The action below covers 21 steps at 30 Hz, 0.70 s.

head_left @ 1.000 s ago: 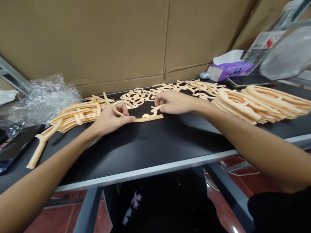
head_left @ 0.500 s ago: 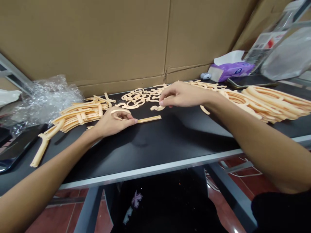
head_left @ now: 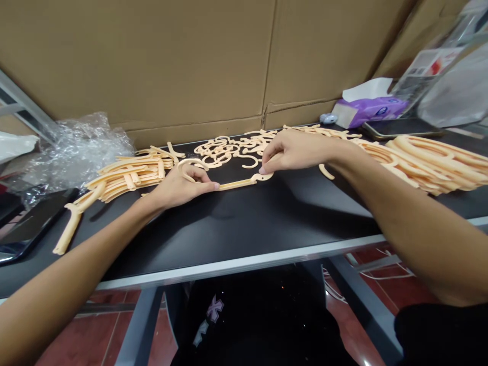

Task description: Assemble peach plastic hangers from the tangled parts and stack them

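My left hand (head_left: 185, 185) is closed around a narrow beige plastic hanger arm (head_left: 237, 185), which sticks out to the right past the thumb. A curved beige hook (head_left: 195, 161) arches over the same hand's fingers; whether it is joined to the arm is hidden. Between the thumb and fingers of my right hand (head_left: 284, 152) is a beige plastic hanger hook (head_left: 263, 177), mostly covered by the hand. Its rounded end with small holes meets the free right end of the arm.
Stacked hanger arms (head_left: 129, 170) lie left, loose hooks (head_left: 217, 150) at the back, larger hanger pieces (head_left: 438, 157) right. Bubble wrap (head_left: 87, 140), a dark phone (head_left: 34, 223), another phone (head_left: 400, 128) and a purple tissue pack (head_left: 375, 109) sit around the black table (head_left: 229, 229). Cardboard (head_left: 190, 66) stands behind.
My right hand has brought the hook from behind the arm down to its right end, so the two now meet. My left hand keeps its hold on the arm.
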### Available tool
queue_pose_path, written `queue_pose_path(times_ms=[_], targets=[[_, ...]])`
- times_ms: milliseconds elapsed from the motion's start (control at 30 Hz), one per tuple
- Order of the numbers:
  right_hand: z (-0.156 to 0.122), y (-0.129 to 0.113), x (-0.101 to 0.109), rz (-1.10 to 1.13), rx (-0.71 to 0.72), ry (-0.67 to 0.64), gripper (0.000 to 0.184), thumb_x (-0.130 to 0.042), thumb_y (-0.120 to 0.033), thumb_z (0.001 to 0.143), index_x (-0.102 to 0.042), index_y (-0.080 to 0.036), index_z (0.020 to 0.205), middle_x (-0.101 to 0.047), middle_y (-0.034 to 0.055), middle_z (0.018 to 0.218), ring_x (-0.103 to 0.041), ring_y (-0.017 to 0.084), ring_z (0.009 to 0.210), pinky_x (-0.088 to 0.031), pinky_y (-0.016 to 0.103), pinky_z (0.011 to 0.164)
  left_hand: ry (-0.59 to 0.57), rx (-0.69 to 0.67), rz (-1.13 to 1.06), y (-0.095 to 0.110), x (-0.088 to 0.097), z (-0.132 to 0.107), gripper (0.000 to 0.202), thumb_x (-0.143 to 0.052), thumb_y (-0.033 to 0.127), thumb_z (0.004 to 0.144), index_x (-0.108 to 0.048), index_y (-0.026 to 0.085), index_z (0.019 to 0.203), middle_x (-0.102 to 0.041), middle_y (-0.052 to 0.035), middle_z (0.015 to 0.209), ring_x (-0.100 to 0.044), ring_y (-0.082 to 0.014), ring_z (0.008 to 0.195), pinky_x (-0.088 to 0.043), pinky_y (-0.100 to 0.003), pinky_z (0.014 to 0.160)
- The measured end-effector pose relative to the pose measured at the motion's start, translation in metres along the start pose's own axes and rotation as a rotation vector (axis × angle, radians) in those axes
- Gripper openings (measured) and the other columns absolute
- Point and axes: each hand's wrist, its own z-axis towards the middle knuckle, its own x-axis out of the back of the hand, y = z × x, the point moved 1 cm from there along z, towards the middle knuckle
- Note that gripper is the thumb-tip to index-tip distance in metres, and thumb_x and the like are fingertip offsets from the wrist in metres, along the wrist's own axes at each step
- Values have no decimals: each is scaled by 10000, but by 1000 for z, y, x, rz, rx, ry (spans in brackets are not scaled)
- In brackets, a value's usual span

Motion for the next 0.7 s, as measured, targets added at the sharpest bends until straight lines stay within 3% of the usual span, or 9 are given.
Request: queue_pose_path(times_ms=[333, 700], targets=[[8, 13, -3, -70, 98, -118, 352, -601, -438, 874, -828, -192, 983, -809, 61, 966, -689, 225, 869, -488, 346, 796, 10, -46, 6, -1, 0, 1, 319, -777, 445, 776, -739, 169, 621, -540, 32, 515, -398, -87, 515, -314, -254, 523], [8, 12, -6, -12, 103, -148, 378, -635, -511, 906, -848, -218, 1013, -810, 51, 947, -693, 212, 855, -492, 335, 781, -3, -25, 6, 1, 2, 1, 328, -780, 471, 772, -760, 170, 644, -558, 27, 526, -395, -89, 512, -286, -262, 508]])
